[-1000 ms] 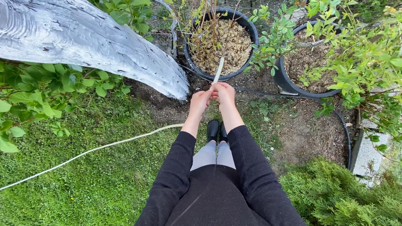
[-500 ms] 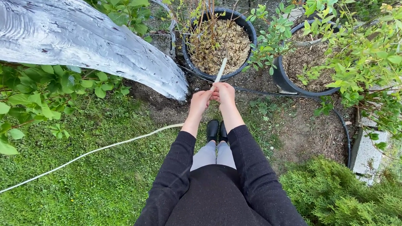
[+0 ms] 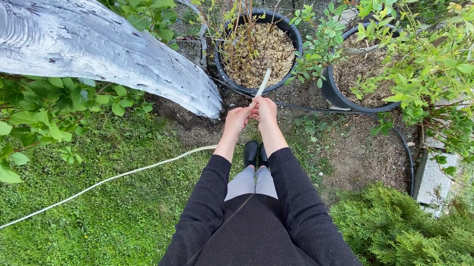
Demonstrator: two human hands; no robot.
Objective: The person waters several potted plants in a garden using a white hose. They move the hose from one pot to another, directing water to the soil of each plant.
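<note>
My left hand and my right hand are both closed around the end of a pale garden hose. The hose tip points up over the rim of a black plant pot filled with dry brown mulch and thin bare stems. Behind my hands the hose trails left across the grass. My black sleeves, grey legs and black shoes are below my hands.
A whitewashed tree trunk leans across the upper left. A second black pot with a leafy shrub stands at right. A thin black pipe curves over bare soil. Evergreen bush lower right, leafy branches at left.
The hose tip has tilted slightly to the right and risen a little toward the pot. My hands have stayed nearly in place.
</note>
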